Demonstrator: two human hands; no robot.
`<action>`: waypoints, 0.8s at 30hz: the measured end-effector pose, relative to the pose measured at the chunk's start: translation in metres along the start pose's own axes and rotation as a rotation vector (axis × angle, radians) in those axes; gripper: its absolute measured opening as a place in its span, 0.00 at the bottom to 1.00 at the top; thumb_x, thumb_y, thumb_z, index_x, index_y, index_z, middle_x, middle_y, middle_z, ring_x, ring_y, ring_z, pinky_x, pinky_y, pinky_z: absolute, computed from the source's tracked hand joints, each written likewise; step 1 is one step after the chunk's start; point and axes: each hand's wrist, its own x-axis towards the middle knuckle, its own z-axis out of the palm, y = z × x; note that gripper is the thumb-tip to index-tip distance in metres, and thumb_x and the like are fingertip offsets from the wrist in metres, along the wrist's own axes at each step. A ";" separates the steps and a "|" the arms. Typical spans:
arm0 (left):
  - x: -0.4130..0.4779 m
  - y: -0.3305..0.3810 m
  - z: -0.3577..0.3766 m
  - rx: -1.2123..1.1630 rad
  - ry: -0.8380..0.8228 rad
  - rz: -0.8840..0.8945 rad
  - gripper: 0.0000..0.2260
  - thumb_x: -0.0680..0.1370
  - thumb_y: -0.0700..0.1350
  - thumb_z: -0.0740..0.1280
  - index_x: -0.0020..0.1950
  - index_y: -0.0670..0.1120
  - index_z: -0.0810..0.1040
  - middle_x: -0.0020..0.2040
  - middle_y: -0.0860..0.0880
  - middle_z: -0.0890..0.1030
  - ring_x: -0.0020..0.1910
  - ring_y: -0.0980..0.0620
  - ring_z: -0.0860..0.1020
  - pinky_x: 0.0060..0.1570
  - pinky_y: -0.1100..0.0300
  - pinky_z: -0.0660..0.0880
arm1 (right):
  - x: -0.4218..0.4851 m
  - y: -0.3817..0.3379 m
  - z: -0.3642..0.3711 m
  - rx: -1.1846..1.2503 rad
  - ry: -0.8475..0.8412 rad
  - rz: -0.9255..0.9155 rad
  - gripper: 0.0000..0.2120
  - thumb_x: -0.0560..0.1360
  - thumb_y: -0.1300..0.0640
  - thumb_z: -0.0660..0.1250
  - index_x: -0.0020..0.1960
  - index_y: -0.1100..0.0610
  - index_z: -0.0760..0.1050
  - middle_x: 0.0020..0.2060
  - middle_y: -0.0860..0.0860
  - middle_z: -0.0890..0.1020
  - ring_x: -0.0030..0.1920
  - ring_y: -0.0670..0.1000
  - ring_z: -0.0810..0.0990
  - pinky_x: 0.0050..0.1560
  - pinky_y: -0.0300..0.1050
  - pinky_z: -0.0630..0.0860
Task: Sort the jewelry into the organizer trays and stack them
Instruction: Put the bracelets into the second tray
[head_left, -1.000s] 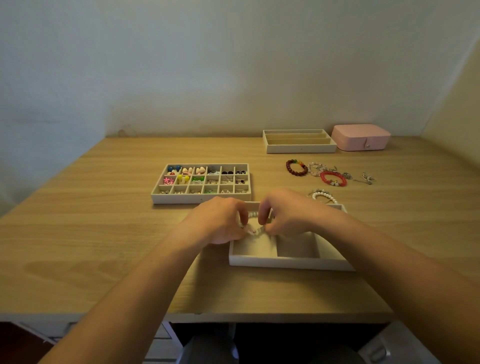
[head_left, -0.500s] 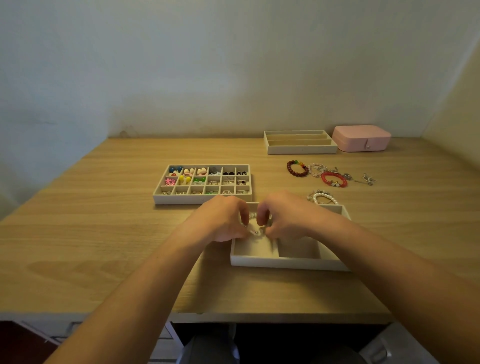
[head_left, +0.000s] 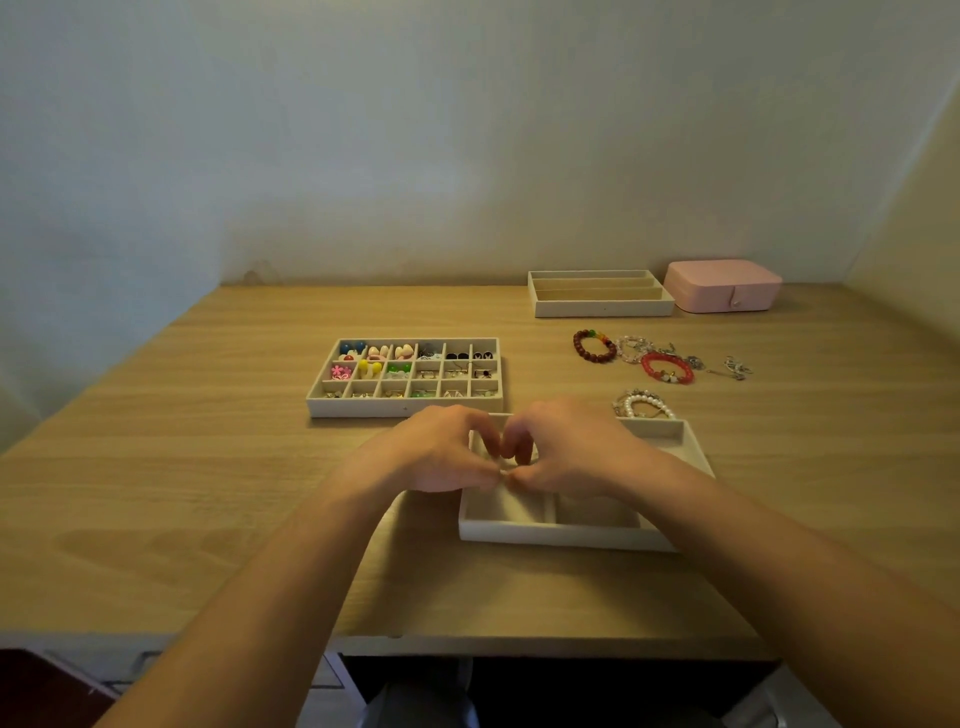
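Note:
My left hand (head_left: 436, 449) and my right hand (head_left: 563, 447) meet fingertip to fingertip over the left part of a cream compartment tray (head_left: 550, 532). Both pinch a small pale beaded piece (head_left: 503, 470), mostly hidden by the fingers. Behind my hands stands a many-celled tray (head_left: 408, 410) filled with colourful earrings. A pearl bracelet (head_left: 644, 404) lies just beyond the near tray's far right corner. Farther back lie a brown bead bracelet (head_left: 594, 346), a clear bead bracelet (head_left: 631, 347), a red bracelet (head_left: 666, 368) and silver chains (head_left: 732, 368).
A long-slot cream tray (head_left: 602, 307) and a shut pink jewelry box (head_left: 722, 286) stand at the back right by the wall. The wooden desk (head_left: 208, 467) has its front edge near me, with drawers below left.
My hands stay over the near tray's left part; the fingers have drawn closer together around the small beaded piece, which shows less now.

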 end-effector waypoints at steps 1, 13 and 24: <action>0.001 -0.001 0.001 0.002 0.013 -0.003 0.15 0.72 0.57 0.74 0.57 0.59 0.81 0.43 0.56 0.75 0.41 0.60 0.72 0.38 0.60 0.68 | 0.001 0.000 0.000 -0.012 0.008 0.001 0.12 0.73 0.45 0.73 0.55 0.46 0.83 0.47 0.43 0.83 0.47 0.47 0.80 0.48 0.48 0.80; -0.002 0.015 -0.012 -0.054 0.176 0.018 0.07 0.75 0.52 0.72 0.52 0.55 0.82 0.42 0.58 0.77 0.39 0.60 0.75 0.38 0.61 0.71 | -0.001 0.054 -0.036 0.265 0.296 0.145 0.04 0.78 0.53 0.70 0.51 0.50 0.84 0.44 0.42 0.84 0.47 0.43 0.82 0.50 0.42 0.81; 0.058 0.088 -0.003 -0.279 0.222 0.072 0.04 0.78 0.47 0.68 0.50 0.52 0.83 0.39 0.55 0.79 0.37 0.58 0.77 0.32 0.65 0.70 | -0.002 0.147 -0.043 0.187 0.150 0.553 0.04 0.73 0.58 0.76 0.43 0.52 0.82 0.44 0.52 0.85 0.45 0.50 0.82 0.45 0.48 0.81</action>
